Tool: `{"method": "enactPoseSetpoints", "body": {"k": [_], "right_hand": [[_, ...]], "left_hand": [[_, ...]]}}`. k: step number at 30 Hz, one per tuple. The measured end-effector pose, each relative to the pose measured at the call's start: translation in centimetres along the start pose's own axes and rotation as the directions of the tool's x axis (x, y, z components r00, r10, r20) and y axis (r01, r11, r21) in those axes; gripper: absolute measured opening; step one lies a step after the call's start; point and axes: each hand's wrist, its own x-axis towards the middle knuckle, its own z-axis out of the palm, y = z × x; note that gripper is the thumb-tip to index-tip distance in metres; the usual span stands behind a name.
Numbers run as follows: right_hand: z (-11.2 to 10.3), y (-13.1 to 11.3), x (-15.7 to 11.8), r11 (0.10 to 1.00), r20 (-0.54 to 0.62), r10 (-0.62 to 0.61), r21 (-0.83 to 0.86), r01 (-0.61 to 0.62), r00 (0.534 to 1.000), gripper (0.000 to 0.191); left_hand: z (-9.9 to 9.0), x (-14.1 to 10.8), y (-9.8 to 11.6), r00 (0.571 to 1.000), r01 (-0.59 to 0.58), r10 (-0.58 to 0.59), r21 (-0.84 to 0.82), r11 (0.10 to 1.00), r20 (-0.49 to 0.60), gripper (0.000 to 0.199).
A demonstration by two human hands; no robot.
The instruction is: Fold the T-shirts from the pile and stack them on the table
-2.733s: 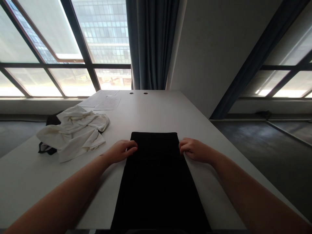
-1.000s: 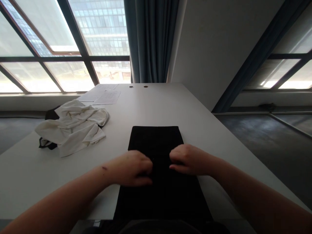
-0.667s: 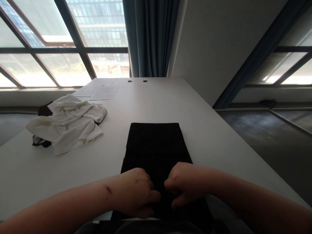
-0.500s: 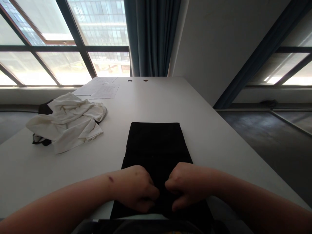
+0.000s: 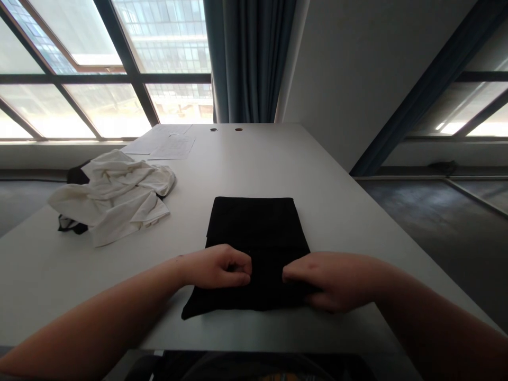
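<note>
A black garment [image 5: 254,222], folded into a flat oblong, lies on the white table in front of me. Its exact kind does not show. My left hand [image 5: 224,267] rests over its left side, fingers curled and thumb pressed to them, gripping the cloth. From the right, my right hand [image 5: 329,278] closes on the near right part of the same fabric, its fingertips partly hidden against the black. A layer lies turned over under both hands, and one corner sticks out toward me at the lower left.
On the table's left lies a crumpled white garment [image 5: 115,196] with dark parts beneath it. Papers [image 5: 172,145] are spread at the far left, near two cable holes [image 5: 238,129]. The white table [image 5: 349,227] ends in a slanting right edge. Windows and a blue curtain [image 5: 250,63] stand behind.
Both hands have moved forward, away from me, carrying the near end of the black garment over onto itself. Its near edge now lies farther from the table's front edge. The hands are wider apart.
</note>
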Motion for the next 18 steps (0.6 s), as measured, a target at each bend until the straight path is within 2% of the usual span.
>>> {"method": "enactPoseSetpoints", "body": {"k": [4,6,8,9,11,13,15,18], "right_hand": [[-1.9,2.0,0.4,0.973,-0.026,0.008,0.229,-0.002,1.000,0.019],[-2.3,2.9,0.7,0.938,-0.071,0.026,0.348,0.001,0.997,0.021],[-2.6,3.6,0.9,0.898,-0.116,0.055,0.440,0.001,0.992,0.027],[-2.7,3.9,0.9,0.885,-0.131,0.069,0.466,0.000,0.989,0.030],[-2.9,4.3,0.7,0.883,-0.140,0.081,0.469,-0.006,0.987,0.035],[-3.2,4.5,0.1,0.908,-0.106,0.073,0.419,-0.023,0.992,0.040],[-3.5,4.5,-0.7,0.938,-0.063,0.068,0.344,-0.042,0.996,0.040],[-3.8,4.2,-1.8,0.970,-0.055,0.041,0.244,-0.026,0.998,0.029]], "left_hand": [[-1.1,-2.0,2.1,0.996,0.004,0.015,0.201,0.980,-0.092,0.032],[-1.4,-3.6,3.1,0.996,0.016,0.017,0.336,0.942,-0.093,0.057],[-1.6,-5.1,3.6,0.995,0.088,-0.052,0.457,0.885,-0.090,0.085],[-1.7,-5.7,3.7,0.990,0.139,-0.105,0.502,0.853,-0.095,0.086],[-2.4,-6.4,3.5,0.977,0.212,-0.180,0.541,0.814,-0.112,0.059],[-3.6,-6.6,3.2,0.977,0.211,-0.180,0.505,0.837,-0.110,0.027],[-5.0,-6.6,2.7,0.989,0.145,-0.116,0.415,0.898,-0.094,0.018],[-6.7,-6.5,1.9,0.999,0.036,-0.026,0.257,0.966,-0.044,0.020]]}}
